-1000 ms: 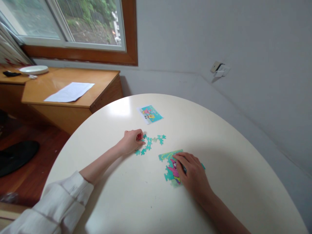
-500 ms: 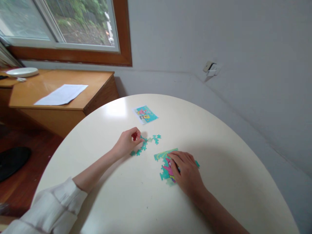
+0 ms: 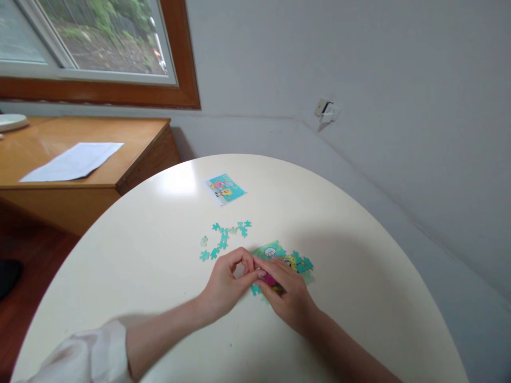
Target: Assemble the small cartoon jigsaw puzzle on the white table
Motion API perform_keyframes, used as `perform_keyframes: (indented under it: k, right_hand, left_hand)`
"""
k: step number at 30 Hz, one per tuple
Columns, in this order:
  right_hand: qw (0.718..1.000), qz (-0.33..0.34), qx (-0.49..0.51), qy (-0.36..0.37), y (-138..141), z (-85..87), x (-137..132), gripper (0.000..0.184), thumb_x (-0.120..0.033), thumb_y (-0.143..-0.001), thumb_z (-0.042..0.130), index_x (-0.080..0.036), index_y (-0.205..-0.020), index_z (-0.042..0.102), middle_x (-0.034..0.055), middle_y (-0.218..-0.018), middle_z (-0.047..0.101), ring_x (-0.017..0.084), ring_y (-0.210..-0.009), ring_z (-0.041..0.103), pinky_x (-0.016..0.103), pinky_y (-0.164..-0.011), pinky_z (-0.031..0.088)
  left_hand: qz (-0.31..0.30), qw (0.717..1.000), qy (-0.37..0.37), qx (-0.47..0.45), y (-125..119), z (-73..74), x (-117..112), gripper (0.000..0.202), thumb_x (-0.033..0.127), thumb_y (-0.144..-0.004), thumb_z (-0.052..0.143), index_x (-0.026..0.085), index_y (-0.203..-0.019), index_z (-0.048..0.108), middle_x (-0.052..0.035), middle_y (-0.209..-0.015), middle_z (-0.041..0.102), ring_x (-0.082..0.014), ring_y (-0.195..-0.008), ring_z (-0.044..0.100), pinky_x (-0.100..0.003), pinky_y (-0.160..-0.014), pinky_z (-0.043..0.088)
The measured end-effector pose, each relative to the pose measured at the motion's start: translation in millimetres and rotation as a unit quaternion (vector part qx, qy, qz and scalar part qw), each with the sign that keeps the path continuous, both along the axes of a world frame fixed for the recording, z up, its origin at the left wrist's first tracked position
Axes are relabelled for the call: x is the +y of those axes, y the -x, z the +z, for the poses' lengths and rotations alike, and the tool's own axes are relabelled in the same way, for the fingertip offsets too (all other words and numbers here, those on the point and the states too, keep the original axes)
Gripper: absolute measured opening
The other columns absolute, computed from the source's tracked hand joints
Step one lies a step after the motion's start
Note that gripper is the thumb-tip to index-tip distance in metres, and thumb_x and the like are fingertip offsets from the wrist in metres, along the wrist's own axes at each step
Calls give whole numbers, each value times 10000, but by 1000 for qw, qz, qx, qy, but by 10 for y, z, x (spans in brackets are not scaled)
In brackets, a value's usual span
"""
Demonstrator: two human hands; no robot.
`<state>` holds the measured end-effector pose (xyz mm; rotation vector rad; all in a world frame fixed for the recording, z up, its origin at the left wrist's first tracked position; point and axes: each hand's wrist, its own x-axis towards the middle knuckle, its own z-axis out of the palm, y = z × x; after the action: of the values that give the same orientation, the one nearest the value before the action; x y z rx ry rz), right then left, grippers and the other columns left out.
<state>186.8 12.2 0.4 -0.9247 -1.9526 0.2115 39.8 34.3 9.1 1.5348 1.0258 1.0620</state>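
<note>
A partly assembled jigsaw puzzle (image 3: 271, 250) with cartoon figures lies on the white round table, partly covered by my hands. My left hand (image 3: 229, 282) is at its left edge, thumb and forefinger pinched on what looks like a small puzzle piece, mostly hidden by the fingers. Lying over the puzzle, my right hand (image 3: 289, 295) has its thumb and forefinger apart, their tips meeting the left fingertips. Just beyond my left hand lie several loose teal puzzle pieces (image 3: 223, 238). A picture card (image 3: 227, 189) showing cartoon figures is farther back.
The white table (image 3: 339, 223) has a rounded far edge near the wall. A wooden desk (image 3: 146, 133) stands at the left with a paper sheet (image 3: 75, 161) and a white dish (image 3: 11, 123). A wall socket (image 3: 327, 110) is at the right.
My left hand has moved from the loose pieces right and nearer, to the puzzle's left edge. My right hand has shifted left over the puzzle, uncovering its right side. The view has turned slightly right.
</note>
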Motion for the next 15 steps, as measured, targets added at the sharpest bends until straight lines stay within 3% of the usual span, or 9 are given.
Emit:
perform_keyframes:
  k: [5,10,12,15]
  right_hand:
    - [997,-26,41,54,-7,34,1,188,-185,-826,513,-227,-956,643,29,-751,687,139,-673,634,242,-628,513]
    - [980,-138,86,111,-199,112,117,176,-205,-818,507,-213,-889,668,27,-735,667,133,-638,609,239,-591,491]
    - [972,-177,101,114,-339,139,198,193,-206,-826,492,-198,-915,664,34,-772,659,134,-674,601,247,-615,484]
    - [969,-193,89,122,-566,119,312,198,-230,-822,494,-188,-904,670,45,-815,649,144,-731,591,269,-646,478]
  left_hand:
    - [-4,1000,-10,11,-5,-17,-13,247,329,-738,605,170,-616,460,6,-620,529,-116,-631,495,-235,-621,420]
    - [-47,990,-109,71,13,12,-68,132,266,-827,496,175,-732,504,-31,-767,585,-127,-739,542,-253,-699,457]
    - [-106,971,-177,117,13,22,-110,104,216,-849,445,171,-840,538,-64,-873,604,-141,-839,556,-268,-757,471]
    - [-192,915,-286,208,8,2,-182,226,198,-859,418,153,-1049,532,-119,-1057,595,-181,-1027,531,-330,-894,449]
